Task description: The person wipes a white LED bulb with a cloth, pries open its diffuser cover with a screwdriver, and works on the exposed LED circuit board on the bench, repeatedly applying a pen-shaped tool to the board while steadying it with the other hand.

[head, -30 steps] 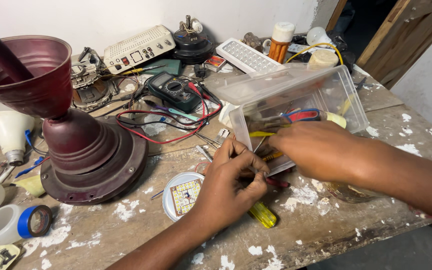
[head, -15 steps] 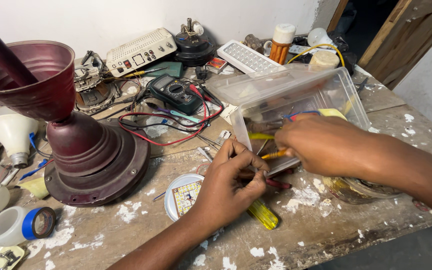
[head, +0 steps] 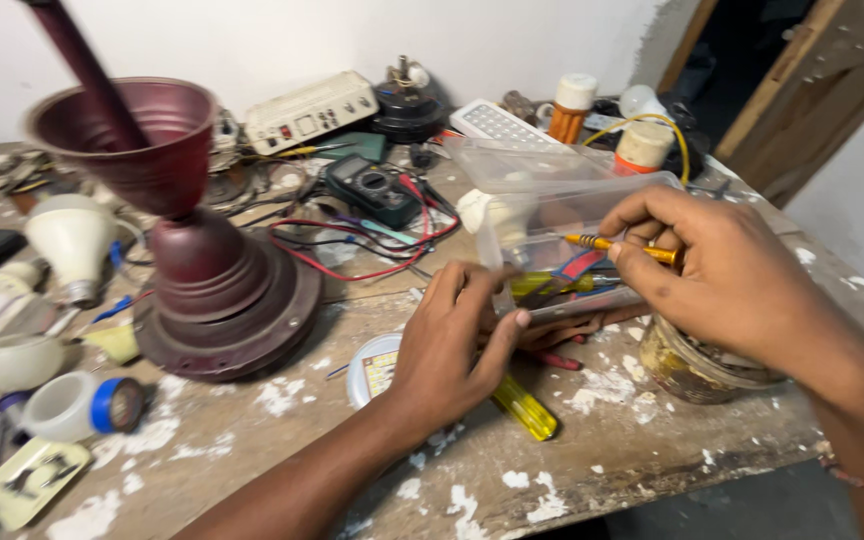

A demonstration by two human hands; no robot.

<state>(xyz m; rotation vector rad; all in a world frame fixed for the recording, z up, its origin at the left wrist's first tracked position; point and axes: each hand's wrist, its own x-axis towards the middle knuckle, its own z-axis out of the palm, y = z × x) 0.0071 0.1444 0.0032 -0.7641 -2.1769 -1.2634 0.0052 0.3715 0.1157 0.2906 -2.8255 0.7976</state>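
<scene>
Clear plastic box [head: 562, 215] open, right of multimeter [head: 372, 188] (dark screen); two orange white-capped bottles [head: 570, 108] behind box.

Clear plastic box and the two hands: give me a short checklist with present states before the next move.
1. Left hand steadies the clear plastic box at its front edge: ok.
2. Right hand grips the small yellow-handled screwdriver: ok.
3. Screwdriver tip type: cannot tell.
4. Box sits level on the paint-flecked wooden table: not ok, it is tilted.
5. Yellow translucent screwdriver on the table lies apart from both hands' grip: ok.
6. Rusty round tin beside the right wrist stands upright: ok.
</scene>
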